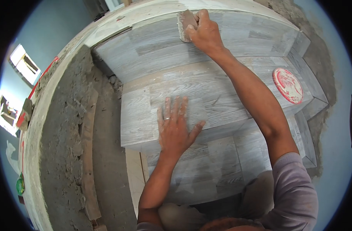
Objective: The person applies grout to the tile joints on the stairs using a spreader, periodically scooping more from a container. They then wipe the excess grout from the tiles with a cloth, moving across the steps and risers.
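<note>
My right hand (pixel 204 32) grips a flat, pale scraper (pixel 188 25) coated with whitish paste. The scraper rests against the upper part of a grey wood-look tiled riser (pixel 153 46), close to its top edge. Lower down, my left hand (pixel 175 125) lies flat with fingers spread on the tiled step tread (pixel 218 90), holding nothing. A ring shows on one finger, and both hands are smeared with pale dust. On the right end of the tread lies a round red lid (pixel 287 86) smeared with white paste.
Rough, bare concrete (pixel 64 134) and a wooden board (pixel 90 154) flank the steps on the left. A blue-grey wall (pixel 337 127) stands to the right. Below is another tiled step (pixel 206 165), with my knees near it.
</note>
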### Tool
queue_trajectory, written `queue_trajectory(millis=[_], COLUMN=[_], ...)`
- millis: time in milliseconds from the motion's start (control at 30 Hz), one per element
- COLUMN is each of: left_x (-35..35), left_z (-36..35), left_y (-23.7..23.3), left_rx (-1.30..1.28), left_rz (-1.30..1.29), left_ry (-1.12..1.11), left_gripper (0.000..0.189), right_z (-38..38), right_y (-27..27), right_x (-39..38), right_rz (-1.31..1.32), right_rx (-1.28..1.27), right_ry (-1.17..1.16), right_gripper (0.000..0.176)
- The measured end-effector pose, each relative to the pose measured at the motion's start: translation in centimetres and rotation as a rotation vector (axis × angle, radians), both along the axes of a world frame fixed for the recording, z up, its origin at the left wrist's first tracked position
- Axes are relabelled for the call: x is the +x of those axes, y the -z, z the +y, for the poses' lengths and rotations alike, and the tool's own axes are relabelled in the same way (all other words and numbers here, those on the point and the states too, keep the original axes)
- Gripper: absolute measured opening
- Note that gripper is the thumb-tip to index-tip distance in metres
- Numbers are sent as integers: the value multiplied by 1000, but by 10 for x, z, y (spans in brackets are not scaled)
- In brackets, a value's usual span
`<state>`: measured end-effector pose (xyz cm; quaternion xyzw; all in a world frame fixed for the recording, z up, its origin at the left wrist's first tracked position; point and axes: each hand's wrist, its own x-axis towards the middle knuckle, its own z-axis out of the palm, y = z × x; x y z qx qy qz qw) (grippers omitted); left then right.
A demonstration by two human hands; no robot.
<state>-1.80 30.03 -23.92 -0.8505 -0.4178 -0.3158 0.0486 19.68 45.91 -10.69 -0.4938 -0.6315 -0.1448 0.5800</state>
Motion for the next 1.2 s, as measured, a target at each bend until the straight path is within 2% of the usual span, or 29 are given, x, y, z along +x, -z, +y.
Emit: queue_trajectory(millis=[333, 533, 600, 667, 733, 833, 933, 1033, 1067, 1133, 1200], left_x=[3, 4, 3, 4, 5, 4, 5, 5, 5, 4, 4], left_z=[-2, -1, 0, 0, -2, -1, -2, -2, -2, -2, -2], left_y=[-2, -1, 1, 0, -3, -1, -1, -2, -1, 0, 2], left_rx=[30, 60, 68, 74, 65, 73, 72, 61, 59, 71, 75], left_rz=[15, 16, 8, -5, 2, 13, 2, 1, 1, -17, -29], left_ry=[-14, -13, -7, -7, 0, -2, -18, -25, -27, -7, -8], left_gripper=[78, 76, 76, 76, 75, 75, 75, 75, 75, 75, 75], right_z=[-23, -42, -58, -64, -67, -64, -52, -46, -43, -35, -24], right_y=[9, 17, 19, 12, 8, -7, -13, -18, -17, -11, -5], right_x=[144, 243, 264, 260, 247, 187, 131, 95, 94, 96, 110], right_rz=[55, 166, 261, 350, 202, 52, 20, 233, 232, 390, 406], right_rx=[26, -28, -19, -12, 36, 23, -37, -51, -53, -13, -43], right_ry=[230, 572, 488, 399, 86, 71, 58, 32, 30, -46, -77], right_gripper=[34, 38, 36, 34, 31, 30, 30, 28, 28, 28, 26])
